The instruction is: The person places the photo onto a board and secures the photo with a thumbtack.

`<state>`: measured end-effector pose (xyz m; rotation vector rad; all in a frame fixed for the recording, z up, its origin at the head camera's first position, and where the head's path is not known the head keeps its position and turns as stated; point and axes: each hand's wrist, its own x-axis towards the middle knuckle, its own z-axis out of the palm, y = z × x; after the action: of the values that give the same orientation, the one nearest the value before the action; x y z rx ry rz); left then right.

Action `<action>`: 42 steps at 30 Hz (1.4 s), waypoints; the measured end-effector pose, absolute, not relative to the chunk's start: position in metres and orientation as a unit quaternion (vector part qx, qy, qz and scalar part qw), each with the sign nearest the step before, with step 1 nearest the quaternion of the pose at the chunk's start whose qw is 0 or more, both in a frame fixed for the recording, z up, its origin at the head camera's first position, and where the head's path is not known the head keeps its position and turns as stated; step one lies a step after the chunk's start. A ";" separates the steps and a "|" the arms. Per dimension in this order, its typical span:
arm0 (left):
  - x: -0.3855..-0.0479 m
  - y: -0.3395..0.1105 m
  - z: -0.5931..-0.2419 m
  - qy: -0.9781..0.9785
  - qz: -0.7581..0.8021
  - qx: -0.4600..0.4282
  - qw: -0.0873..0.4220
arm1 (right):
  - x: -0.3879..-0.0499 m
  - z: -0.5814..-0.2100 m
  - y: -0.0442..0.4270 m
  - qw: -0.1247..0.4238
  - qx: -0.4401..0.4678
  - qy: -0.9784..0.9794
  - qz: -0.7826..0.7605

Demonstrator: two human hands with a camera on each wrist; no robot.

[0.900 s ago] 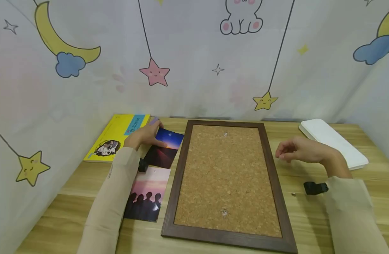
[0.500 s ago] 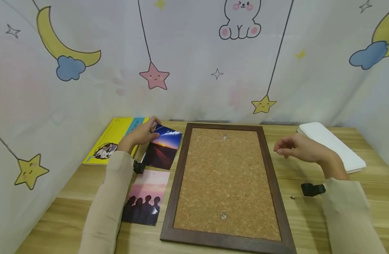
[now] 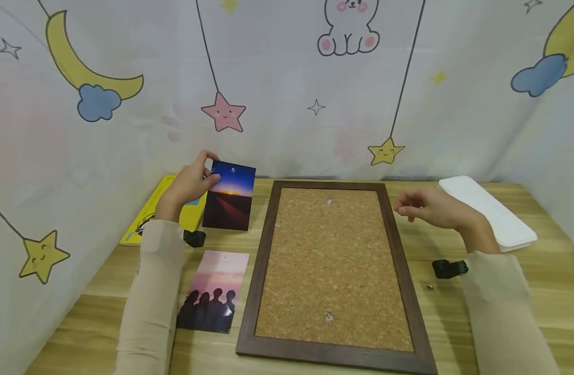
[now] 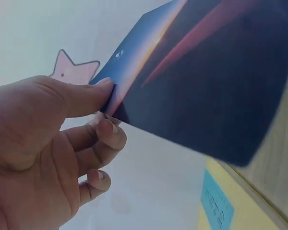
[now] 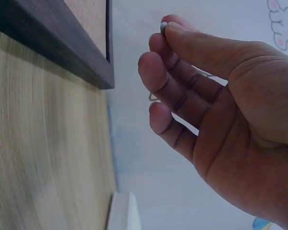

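Note:
My left hand (image 3: 188,179) pinches the left edge of a sunset photo (image 3: 228,203) between thumb and fingers. The print hangs upright above the table, in front of a yellow book (image 3: 189,216). In the left wrist view the photo (image 4: 206,81) bends slightly, with the thumb on its printed side. Beyond the right side of a brown-framed cork board (image 3: 338,260), my right hand (image 3: 432,208) is raised. Its thumb and index fingertip pinch a small grey, metallic-looking piece (image 5: 164,27), mostly covered; its kind is unclear. The other fingers curl loosely.
A second photo, with silhouettes against a pink sky (image 3: 214,291), lies left of the board. Right of the board are a tiny metallic piece (image 3: 430,287) and a white flat case (image 3: 488,212). A patterned curtain (image 3: 277,78) closes off the back.
My left hand has lifted the sunset photo off the table and tilted it upright, moving slightly left. The right hand has shifted a little up and left, still pinching the small piece.

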<state>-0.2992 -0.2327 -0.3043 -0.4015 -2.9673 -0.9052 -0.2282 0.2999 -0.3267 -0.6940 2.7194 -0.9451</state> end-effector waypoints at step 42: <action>-0.297 -0.071 -0.333 -0.843 -0.467 -0.204 -0.174 | -0.266 -0.301 0.242 0.047 -0.250 0.918 -0.303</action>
<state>-0.2972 -0.0714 -0.3332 -0.7223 -2.9885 -1.6560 -0.2655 0.2425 -0.3011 -0.7625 2.8028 -0.9252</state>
